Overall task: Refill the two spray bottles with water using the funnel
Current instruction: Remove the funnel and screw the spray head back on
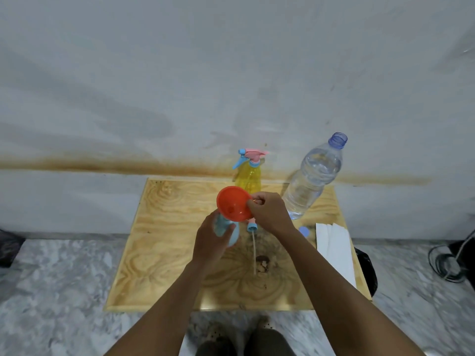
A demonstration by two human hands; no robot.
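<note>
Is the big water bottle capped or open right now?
Open. The water bottle shows a bare threaded neck, and a blue cap lies on the table.

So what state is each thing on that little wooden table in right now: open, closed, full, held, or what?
Blue spray bottle: head off, held by left hand.
Orange funnel: held by right hand over the blue bottle.
Removed spray head: lying on the table, tube trailing.
Yellow spray bottle: upright, head on.
Water bottle: upright, uncapped, water inside.
Blue cap: off, on the table.
Paper towels: folded, untouched.
</note>
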